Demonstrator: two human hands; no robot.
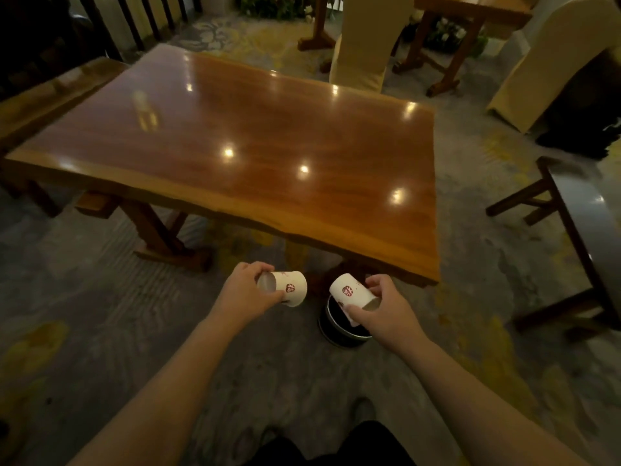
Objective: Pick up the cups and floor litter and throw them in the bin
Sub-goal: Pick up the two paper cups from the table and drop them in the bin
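Observation:
My left hand point(247, 294) grips a white paper cup with a red mark point(290, 290), tipped on its side with its mouth toward my wrist. My right hand point(383, 309) grips a second white paper cup with a red mark point(347, 292), tilted with its base up and to the left. This second cup hangs right over a small round black bin point(336, 331) that stands on the carpet by the table's near edge. The first cup is held a little left of the bin. My right hand hides part of the bin's rim.
A glossy wooden table point(235, 146) fills the middle, its legs on the patterned carpet point(100, 314). A dark chair point(584, 230) stands at the right. Cream-covered chairs point(366, 45) and another wooden table point(470, 8) stand behind.

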